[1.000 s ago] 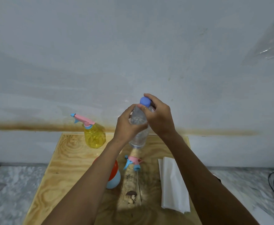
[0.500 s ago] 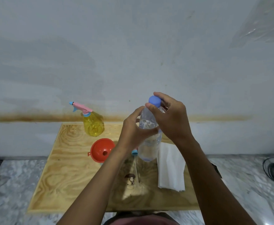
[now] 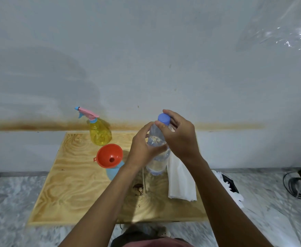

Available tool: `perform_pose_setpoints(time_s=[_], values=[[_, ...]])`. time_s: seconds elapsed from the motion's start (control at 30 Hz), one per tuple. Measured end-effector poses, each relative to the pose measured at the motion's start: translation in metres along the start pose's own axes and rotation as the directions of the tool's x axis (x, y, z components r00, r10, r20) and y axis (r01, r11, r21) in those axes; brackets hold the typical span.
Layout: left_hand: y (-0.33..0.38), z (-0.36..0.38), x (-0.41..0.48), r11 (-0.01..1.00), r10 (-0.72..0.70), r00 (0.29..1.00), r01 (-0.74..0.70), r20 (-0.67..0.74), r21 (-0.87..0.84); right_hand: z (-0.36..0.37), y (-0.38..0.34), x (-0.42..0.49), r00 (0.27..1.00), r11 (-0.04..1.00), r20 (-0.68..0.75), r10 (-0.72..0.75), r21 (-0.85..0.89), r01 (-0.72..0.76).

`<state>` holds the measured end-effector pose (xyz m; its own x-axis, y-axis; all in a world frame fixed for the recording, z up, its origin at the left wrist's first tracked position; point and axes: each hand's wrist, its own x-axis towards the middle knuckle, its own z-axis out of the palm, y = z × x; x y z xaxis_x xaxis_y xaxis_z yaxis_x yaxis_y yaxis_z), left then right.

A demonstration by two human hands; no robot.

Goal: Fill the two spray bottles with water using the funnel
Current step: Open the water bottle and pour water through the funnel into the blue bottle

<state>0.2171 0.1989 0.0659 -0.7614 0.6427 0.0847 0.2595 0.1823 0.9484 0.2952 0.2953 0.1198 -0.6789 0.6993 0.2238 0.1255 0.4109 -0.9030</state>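
Note:
A clear water bottle (image 3: 157, 161) with a blue cap (image 3: 164, 118) is held upright above the wooden board (image 3: 71, 186). My left hand (image 3: 142, 148) grips its body. My right hand (image 3: 180, 138) has thumb and fingers closed on the cap. An orange funnel (image 3: 109, 155) sits in the mouth of a light blue spray bottle (image 3: 115, 171), mostly hidden under the funnel and my left arm. A yellow spray bottle (image 3: 99, 133) with a pink and blue trigger head stands at the back left of the board. A thin white tube (image 3: 144, 179) from a removed sprayer lies below the bottle.
Folded white paper towels (image 3: 180, 182) lie on the right of the board. A brown crumb-like lump (image 3: 138, 188) sits near the middle. The board rests on a marble floor (image 3: 12, 202) against a grey wall. Black cables (image 3: 299, 184) lie at the far right.
The view has pulled back and down, so the funnel and the blue bottle show beside my left arm. Both hands stay on the water bottle and cap, now lower over the board.

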Motion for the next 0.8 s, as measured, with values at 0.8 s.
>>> perform_pose_setpoints(time_s=[0.8], values=[[0.006,0.000,-0.008,0.997,-0.001,0.999,0.005,0.045,-0.083,-0.031,-0.023,0.013,0.989,0.859,0.143,-0.048,-0.500,0.114]])
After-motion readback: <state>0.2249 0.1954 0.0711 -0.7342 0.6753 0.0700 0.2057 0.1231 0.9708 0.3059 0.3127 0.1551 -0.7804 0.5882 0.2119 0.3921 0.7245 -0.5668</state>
